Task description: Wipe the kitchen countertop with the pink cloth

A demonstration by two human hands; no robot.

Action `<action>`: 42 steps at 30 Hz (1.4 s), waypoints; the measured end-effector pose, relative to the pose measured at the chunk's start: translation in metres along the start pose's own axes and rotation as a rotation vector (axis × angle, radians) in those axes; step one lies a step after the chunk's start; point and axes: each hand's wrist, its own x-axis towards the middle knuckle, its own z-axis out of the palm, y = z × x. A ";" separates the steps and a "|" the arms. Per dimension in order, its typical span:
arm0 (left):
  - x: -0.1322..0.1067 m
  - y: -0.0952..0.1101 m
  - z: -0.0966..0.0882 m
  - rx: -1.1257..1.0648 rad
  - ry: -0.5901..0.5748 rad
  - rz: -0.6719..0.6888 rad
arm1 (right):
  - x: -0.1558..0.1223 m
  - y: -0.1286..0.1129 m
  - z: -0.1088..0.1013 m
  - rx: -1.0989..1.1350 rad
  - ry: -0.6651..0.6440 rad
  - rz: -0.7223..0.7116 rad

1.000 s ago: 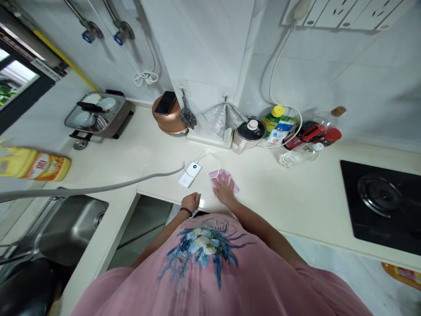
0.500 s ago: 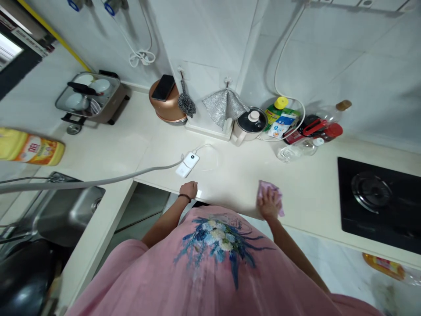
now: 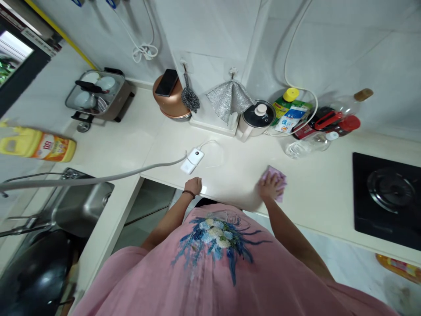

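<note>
My right hand (image 3: pixel 269 188) lies flat, fingers spread, on a pink cloth (image 3: pixel 279 182) pressed against the cream countertop (image 3: pixel 315 193) near its front edge. My left hand (image 3: pixel 194 185), a bead bracelet on its wrist, rests curled on the counter's front edge just below a white power bank (image 3: pixel 192 160) with a white cable. Nothing shows in the left hand. My pink flowered shirt fills the bottom of the view.
A black gas hob (image 3: pixel 388 195) sits at the right. Bottles and packets (image 3: pixel 305 123), a lidded pot (image 3: pixel 256 120) and a copper pot with a phone (image 3: pixel 171 94) line the wall. A steel sink (image 3: pixel 69 206), dish rack (image 3: pixel 98 94) and yellow bottle (image 3: pixel 39 145) are left.
My right hand slid the pink cloth from beside the power bank rightwards along the counter, then slightly away from the edge. My left hand stayed on the counter edge.
</note>
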 end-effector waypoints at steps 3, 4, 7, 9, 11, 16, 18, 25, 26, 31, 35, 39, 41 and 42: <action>0.000 -0.001 0.000 -0.003 0.004 0.001 | -0.014 -0.074 0.022 -0.111 -0.102 -0.383; -0.001 -0.001 0.001 -0.004 0.006 0.001 | -0.023 -0.093 0.029 -0.145 -0.130 -0.535; -0.001 -0.002 0.001 -0.007 0.011 -0.002 | -0.060 -0.130 0.047 -0.184 -0.193 -1.007; -0.002 -0.002 0.002 -0.010 0.016 -0.005 | -0.082 -0.134 0.055 -0.171 -0.213 -1.253; -0.003 -0.002 0.002 -0.014 0.022 -0.009 | -0.095 -0.126 0.058 -0.159 -0.212 -1.386; -0.006 0.000 0.004 -0.025 0.041 -0.026 | -0.090 -0.064 0.047 -0.176 -0.169 -1.344; -0.007 0.002 0.005 -0.027 0.048 -0.032 | -0.082 -0.029 0.041 -0.201 -0.151 -1.251; -0.014 0.008 0.010 -0.029 0.096 -0.079 | -0.059 0.104 0.020 -0.294 -0.085 -0.764; -0.015 0.009 0.010 -0.030 0.106 -0.087 | -0.054 0.121 0.016 -0.281 -0.067 -0.661; -0.019 0.012 0.015 -0.050 0.154 -0.109 | -0.024 0.199 -0.009 -0.122 0.015 -0.038; -0.021 0.012 0.019 -0.075 0.183 -0.107 | 0.008 0.235 -0.029 0.030 0.087 0.315; -0.021 0.010 0.022 -0.093 0.205 -0.088 | 0.039 0.210 -0.036 0.090 0.180 0.444; -0.021 0.008 0.024 -0.099 0.218 -0.074 | 0.051 0.169 -0.034 0.100 0.181 0.384; -0.021 0.007 0.025 -0.102 0.226 -0.064 | 0.054 0.142 -0.033 0.095 0.161 0.311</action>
